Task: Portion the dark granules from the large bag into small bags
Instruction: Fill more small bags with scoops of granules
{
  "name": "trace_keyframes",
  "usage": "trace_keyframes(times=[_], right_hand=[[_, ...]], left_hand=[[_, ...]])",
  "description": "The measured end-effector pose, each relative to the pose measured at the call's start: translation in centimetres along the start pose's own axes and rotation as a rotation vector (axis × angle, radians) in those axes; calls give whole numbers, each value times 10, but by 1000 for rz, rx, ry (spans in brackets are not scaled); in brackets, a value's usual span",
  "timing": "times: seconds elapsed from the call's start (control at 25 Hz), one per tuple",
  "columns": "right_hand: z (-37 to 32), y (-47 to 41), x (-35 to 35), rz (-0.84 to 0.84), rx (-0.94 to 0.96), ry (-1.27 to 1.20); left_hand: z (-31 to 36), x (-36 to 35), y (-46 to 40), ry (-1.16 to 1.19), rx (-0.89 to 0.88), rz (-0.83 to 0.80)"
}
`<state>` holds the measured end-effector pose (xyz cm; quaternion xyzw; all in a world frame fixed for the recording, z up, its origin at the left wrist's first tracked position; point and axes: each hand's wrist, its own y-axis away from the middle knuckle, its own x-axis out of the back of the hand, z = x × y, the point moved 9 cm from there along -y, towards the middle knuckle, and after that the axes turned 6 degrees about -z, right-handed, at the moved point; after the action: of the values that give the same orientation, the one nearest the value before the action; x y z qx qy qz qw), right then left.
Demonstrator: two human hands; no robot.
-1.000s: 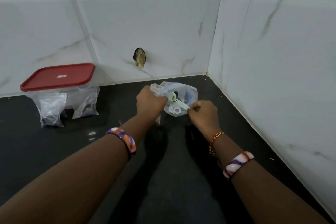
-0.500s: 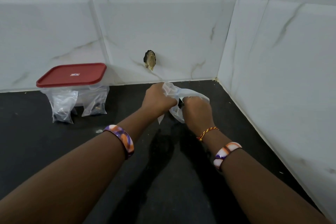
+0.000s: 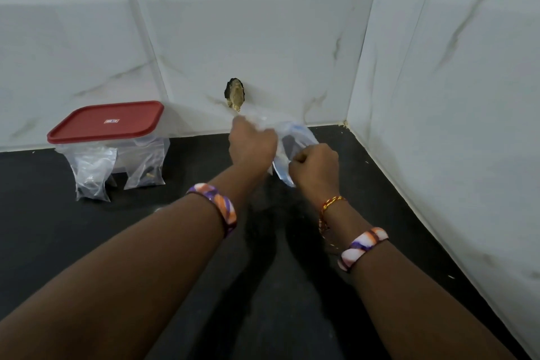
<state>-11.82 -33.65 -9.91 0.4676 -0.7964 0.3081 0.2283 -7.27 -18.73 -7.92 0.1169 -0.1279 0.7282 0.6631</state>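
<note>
A clear plastic bag [image 3: 295,137] with a blue strip is stretched between both hands above the black counter [image 3: 190,242], near the back wall. My left hand [image 3: 251,145] grips its upper left part, fingers closed. My right hand [image 3: 315,168] is closed on its lower right edge. What is inside the bag is hidden by the hands and blur. At the left, two small clear bags [image 3: 93,175] with dark granules at the bottom lean against a clear container with a red lid [image 3: 106,123].
White marble-look tiled walls meet in a corner [image 3: 347,123] at the back right. A dark hole [image 3: 234,93] is broken in the back wall just above the bag. Both wrists wear patterned bangles.
A pale green scoop seen in the bag's mouth a second ago is out of sight now. My right hand has closed over the bag's lower edge; the view shifted slightly.
</note>
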Motion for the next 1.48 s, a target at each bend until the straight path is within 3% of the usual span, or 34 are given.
trace_keyframes(times=[0.12, 0.2, 0.36, 0.64, 0.76, 1.12, 1.28, 1.48], right_hand=[[29, -11, 1, 11, -228, -276], [53, -8, -11, -36, -383, -381], [65, -1, -21, -69, -445, -443], [38, 23, 20, 81, -256, -338], [43, 37, 28, 97, -316, -438], [67, 83, 41, 123, -527, -611], [60, 98, 58, 146, -531, -673], [16, 99, 73, 60, -371, -777]], left_hand=[[57, -29, 14, -412, -353, -137], [53, -48, 20, -603, -435, -249], [20, -48, 12, -507, -308, -314], [10, -25, 6, -427, -214, -192], [5, -20, 10, -410, -166, -176], [-2, -22, 42, -104, -164, -365], [-18, -8, 51, -275, -246, -381], [-19, 3, 59, -427, -358, -404]])
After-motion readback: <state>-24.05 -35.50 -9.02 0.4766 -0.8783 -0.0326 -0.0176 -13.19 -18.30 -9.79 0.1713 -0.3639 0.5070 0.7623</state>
